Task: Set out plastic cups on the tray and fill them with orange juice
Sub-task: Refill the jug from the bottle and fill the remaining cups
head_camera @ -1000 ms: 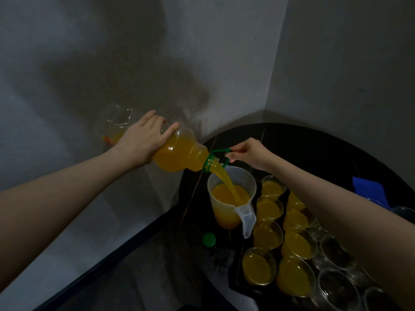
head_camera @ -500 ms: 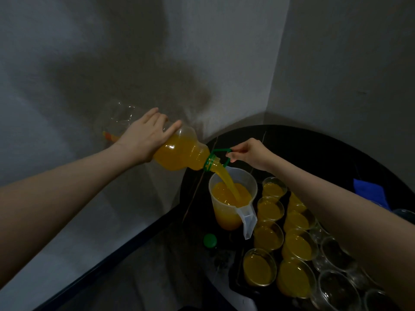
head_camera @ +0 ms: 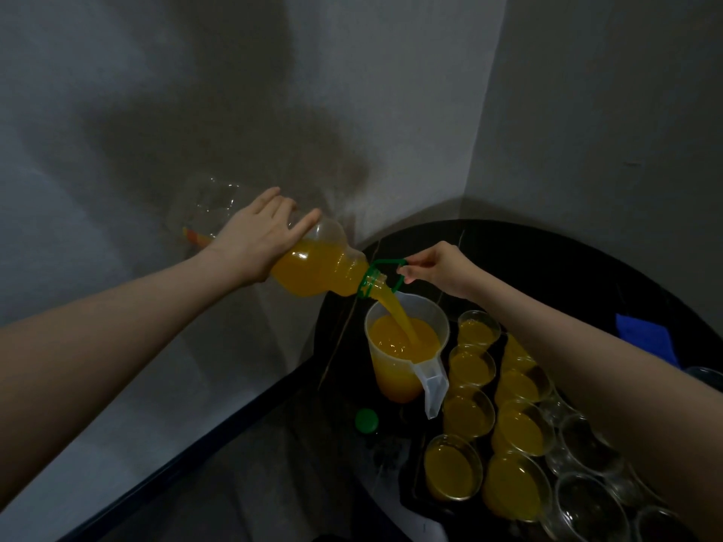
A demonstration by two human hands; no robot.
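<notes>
Grip first: my left hand (head_camera: 256, 244) lay flat, fingers straight, pressing on the belly of the big clear juice bottle (head_camera: 313, 267), while my right hand (head_camera: 438, 267) pinched the green carry loop (head_camera: 385, 264) at its neck. The bottle was tipped nearly level at about ten o'clock from the jug (head_camera: 405, 346), with a thick orange stream dropping into it. I judged that bottle heavy and sloshy, its thin smooth plastic walls likely to flex, so belly plus neck loop looked the sane hold. The jug was frosted, stiff, tapered, handle toward five o'clock, standing on the dark glossy worktop (head_camera: 547, 260). Filled plastic cups (head_camera: 469, 414) sat at three to five o'clock of it; they looked flimsy and easy to tip. The green cap (head_camera: 366, 421) lay at six o'clock.
</notes>
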